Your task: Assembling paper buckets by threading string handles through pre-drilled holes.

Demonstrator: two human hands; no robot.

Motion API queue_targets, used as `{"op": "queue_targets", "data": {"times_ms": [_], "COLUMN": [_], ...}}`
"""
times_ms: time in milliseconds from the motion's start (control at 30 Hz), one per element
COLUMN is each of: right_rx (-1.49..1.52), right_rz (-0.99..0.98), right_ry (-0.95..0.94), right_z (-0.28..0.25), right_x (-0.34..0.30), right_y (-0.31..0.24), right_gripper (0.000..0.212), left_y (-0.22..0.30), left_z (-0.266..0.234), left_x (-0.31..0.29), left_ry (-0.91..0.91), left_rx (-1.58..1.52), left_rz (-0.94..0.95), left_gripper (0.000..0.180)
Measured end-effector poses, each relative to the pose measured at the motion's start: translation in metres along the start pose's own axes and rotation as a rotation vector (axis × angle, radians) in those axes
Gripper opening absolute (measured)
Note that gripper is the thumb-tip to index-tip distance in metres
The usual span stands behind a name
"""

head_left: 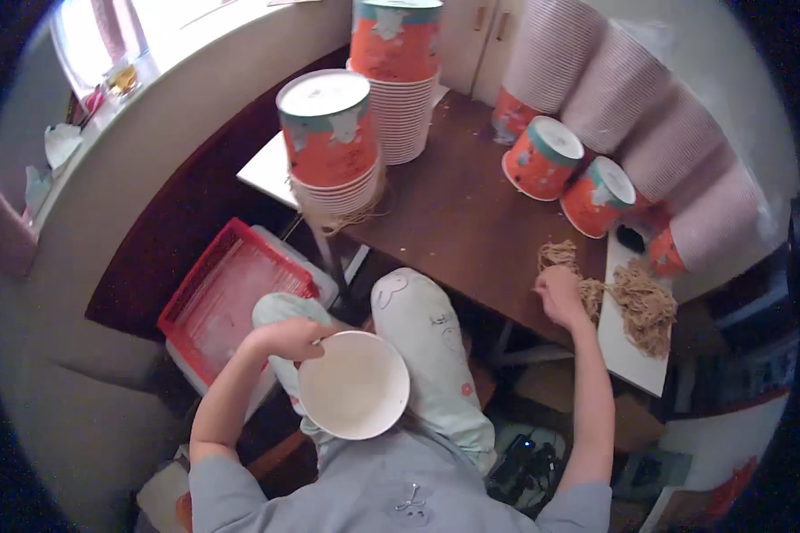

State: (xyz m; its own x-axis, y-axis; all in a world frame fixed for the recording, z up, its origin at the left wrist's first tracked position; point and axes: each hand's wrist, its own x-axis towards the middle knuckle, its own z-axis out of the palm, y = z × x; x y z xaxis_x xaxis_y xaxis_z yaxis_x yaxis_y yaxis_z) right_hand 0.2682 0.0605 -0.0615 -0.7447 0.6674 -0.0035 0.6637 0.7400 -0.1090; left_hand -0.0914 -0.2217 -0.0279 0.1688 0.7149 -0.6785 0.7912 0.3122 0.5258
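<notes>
My left hand grips the rim of a paper bucket, tilted over my lap with its white inside facing up. Inside it I see no contents. Over the right front edge of the brown table, my right hand is closed on a clump of tangled tan strands, which look like dried noodles or shredded fibre. Its fingertips are partly hidden. Close by on the right, a bigger heap of the same strands lies on a white board.
Upside-down orange-and-green paper buckets stand stacked at the table's left. Two single buckets sit at the right, before long plastic-wrapped bucket stacks. A red basket is low on the left. Dark cables lie below right.
</notes>
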Motion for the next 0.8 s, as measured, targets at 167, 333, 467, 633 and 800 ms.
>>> {"op": "queue_targets", "data": {"times_ms": [167, 333, 467, 633, 800], "right_rx": [0.619, 1.251, 1.167, 1.112, 1.016], "right_rz": [0.079, 0.016, -0.177, -0.202, 0.164], "right_ry": [0.607, 1.127, 1.456, 1.523, 1.262], "right_z": [-0.06, -0.168, -0.267, -0.316, -0.324], "right_x": [-0.003, -0.003, -0.021, -0.02, 0.01], "right_y": [0.042, 0.079, 0.051, 0.042, 0.043], "right_gripper": [0.019, 0.019, 0.015, 0.008, 0.014], "left_y": [0.007, 0.054, 0.081, 0.091, 0.113], "left_z": [-0.01, 0.008, 0.038, 0.07, 0.069], "left_x": [-0.025, -0.032, -0.026, -0.006, 0.006], "left_ry": [0.089, 0.059, 0.18, 0.477, 0.462], "left_rx": [-0.18, -0.462, -0.533, -0.446, -0.531], "left_rz": [0.217, 0.408, 0.528, 0.572, 0.538], "left_gripper": [0.039, 0.049, 0.056, 0.059, 0.06]}}
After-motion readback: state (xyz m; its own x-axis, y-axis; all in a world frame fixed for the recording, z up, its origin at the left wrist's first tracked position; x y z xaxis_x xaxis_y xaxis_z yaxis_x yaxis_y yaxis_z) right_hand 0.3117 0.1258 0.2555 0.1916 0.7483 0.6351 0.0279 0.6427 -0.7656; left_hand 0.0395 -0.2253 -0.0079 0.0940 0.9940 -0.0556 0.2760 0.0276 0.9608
